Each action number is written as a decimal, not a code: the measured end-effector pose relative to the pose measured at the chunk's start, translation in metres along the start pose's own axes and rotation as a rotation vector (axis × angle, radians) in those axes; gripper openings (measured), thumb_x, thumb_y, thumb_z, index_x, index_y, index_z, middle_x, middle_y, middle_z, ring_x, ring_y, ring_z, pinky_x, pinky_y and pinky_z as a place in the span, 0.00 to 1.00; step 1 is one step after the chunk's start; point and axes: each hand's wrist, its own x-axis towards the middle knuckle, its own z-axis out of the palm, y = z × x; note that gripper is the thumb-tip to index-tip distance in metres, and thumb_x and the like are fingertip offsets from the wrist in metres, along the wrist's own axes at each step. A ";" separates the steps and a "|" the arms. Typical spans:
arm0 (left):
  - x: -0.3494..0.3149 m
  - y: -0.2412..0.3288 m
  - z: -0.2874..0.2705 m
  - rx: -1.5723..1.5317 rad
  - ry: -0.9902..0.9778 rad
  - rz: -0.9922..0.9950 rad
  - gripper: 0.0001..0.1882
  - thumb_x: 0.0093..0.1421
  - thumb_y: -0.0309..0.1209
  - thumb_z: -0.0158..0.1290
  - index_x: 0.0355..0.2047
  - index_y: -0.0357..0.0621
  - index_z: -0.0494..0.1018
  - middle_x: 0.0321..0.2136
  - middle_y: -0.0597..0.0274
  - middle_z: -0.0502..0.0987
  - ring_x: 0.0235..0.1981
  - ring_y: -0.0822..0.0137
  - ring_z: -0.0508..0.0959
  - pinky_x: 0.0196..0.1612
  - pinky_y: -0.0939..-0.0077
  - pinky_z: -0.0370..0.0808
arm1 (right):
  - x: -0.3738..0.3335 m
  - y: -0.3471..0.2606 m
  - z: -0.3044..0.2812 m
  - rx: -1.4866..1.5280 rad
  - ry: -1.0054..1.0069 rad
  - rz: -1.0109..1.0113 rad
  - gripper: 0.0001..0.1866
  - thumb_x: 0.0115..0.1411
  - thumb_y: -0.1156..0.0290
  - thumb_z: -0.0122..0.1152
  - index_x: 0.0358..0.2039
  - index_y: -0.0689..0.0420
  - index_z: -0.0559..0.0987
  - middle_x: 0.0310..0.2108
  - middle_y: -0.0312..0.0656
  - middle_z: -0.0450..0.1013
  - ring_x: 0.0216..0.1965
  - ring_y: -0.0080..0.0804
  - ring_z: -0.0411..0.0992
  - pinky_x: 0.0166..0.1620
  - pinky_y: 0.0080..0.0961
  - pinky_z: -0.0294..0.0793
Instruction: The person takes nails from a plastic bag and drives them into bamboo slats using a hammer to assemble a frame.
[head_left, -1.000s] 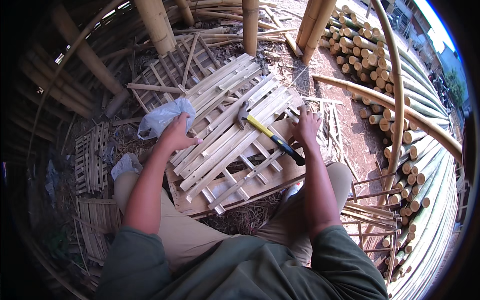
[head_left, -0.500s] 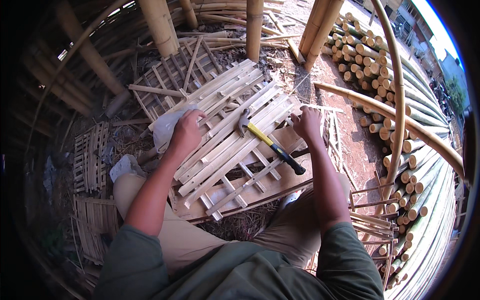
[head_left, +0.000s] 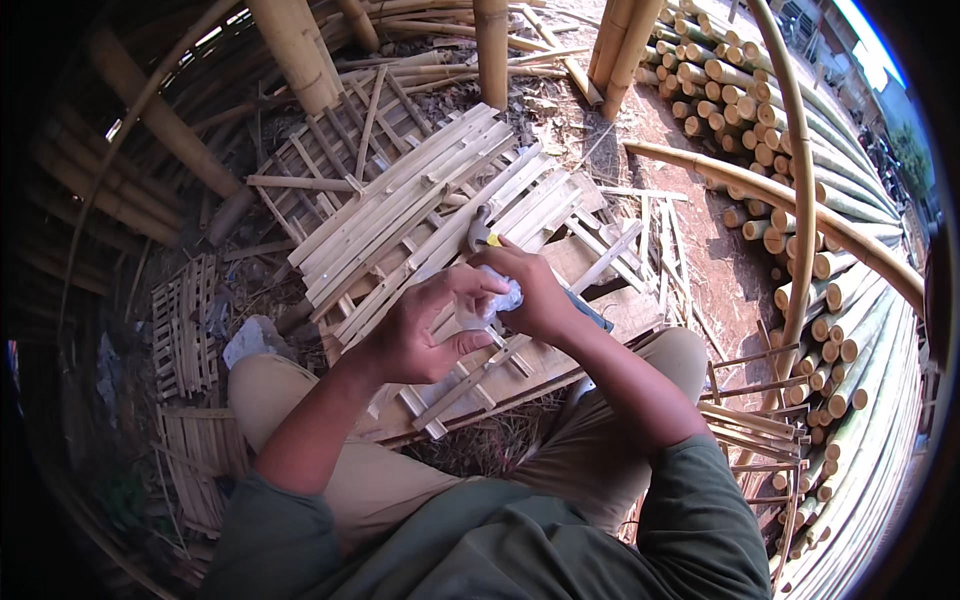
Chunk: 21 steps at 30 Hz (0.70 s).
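A crumpled clear plastic bag (head_left: 492, 300) is bunched between my two hands above the slatted wood. My right hand (head_left: 530, 290) closes round it from the right. My left hand (head_left: 425, 325) curves about its left side, with thumb and fingers apart and plastic between them. Below lies a hammer (head_left: 480, 232), its metal head and a bit of yellow handle showing; my right hand and forearm hide most of the handle. Pale slats (head_left: 400, 215) lie side by side across crosspieces, under and beyond my hands.
A board (head_left: 630, 312) supports the slats in front of my knees. More slatted panels (head_left: 185, 325) lie at the left. Upright bamboo posts (head_left: 490, 55) stand beyond, and a large stack of cut bamboo poles (head_left: 840, 270) fills the right. A slanting pole (head_left: 780, 195) crosses before the stack.
Both hands have come together over the slats. The plastic bag has moved from the left to the middle, between them. Some slats at the left have shifted leftward, and the hammer is now partly covered.
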 end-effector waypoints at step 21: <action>-0.116 -0.114 -0.125 0.687 0.272 -1.584 0.44 0.60 0.65 0.41 0.52 0.30 0.71 0.49 0.43 0.75 0.48 0.52 0.76 0.54 0.62 0.69 | 0.000 0.169 -0.064 -0.691 0.116 0.680 0.13 0.49 0.70 0.53 0.33 0.62 0.79 0.32 0.56 0.78 0.37 0.53 0.77 0.43 0.45 0.75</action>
